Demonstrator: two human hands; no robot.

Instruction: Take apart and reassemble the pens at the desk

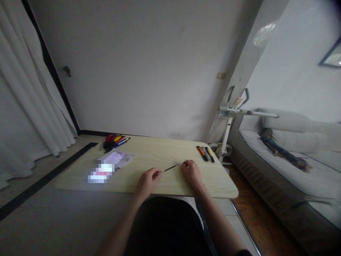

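A thin dark pen [170,168] is held between both hands just above the light wooden table [149,156]. My left hand [147,182] is closed on its near, left end. My right hand [191,172] is closed on its far, right end. The pen runs slightly upward to the right. Both hands are near the table's front edge, in front of my dark-clothed lap.
A bundle of red, yellow and blue pens [115,141] lies at the table's far left. Papers [115,158] lie near them. A few more pens [205,153] lie at the far right. A white stand [228,122] and a sofa [287,160] are to the right, curtains [29,106] to the left.
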